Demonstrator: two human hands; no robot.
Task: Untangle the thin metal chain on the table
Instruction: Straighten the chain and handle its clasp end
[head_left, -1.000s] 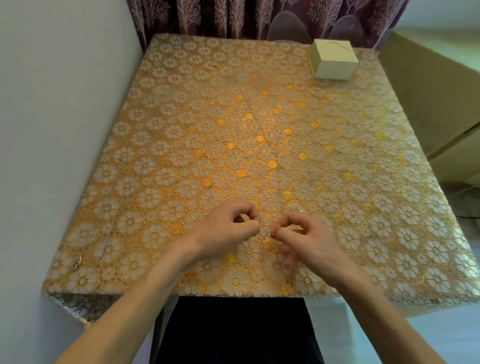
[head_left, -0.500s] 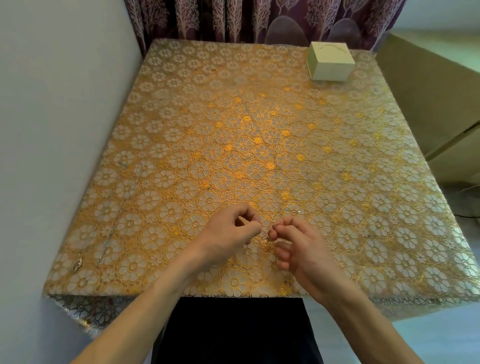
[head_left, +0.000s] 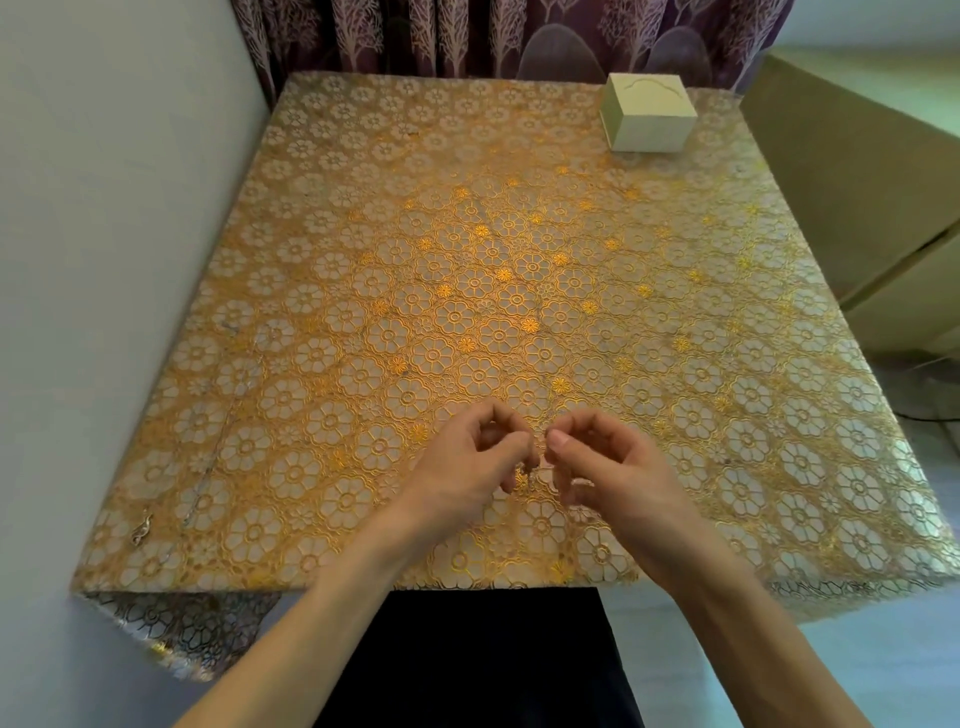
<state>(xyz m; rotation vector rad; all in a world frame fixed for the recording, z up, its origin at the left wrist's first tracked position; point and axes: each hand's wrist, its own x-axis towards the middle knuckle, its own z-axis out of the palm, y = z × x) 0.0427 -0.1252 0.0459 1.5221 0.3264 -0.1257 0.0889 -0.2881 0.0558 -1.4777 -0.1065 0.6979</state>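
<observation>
My left hand (head_left: 465, 470) and my right hand (head_left: 610, 470) hover close together just above the near middle of the table, fingertips almost touching. Each hand has thumb and forefinger curled into a pinch. Between the fingertips a small, thin piece of metal chain (head_left: 525, 472) hangs down; it is very fine and mostly hidden by the fingers. How tangled it is cannot be made out.
The table (head_left: 519, 291) wears a gold floral lace cloth. A second thin chain with a pendant (head_left: 141, 529) lies along the left edge by the wall. A small cream box (head_left: 649, 111) stands at the far right corner. A beige cabinet flanks the right side.
The two hands have drawn closer, and my right hand has turned so its thumb faces the left fingertips. Both pinches stay in place.
</observation>
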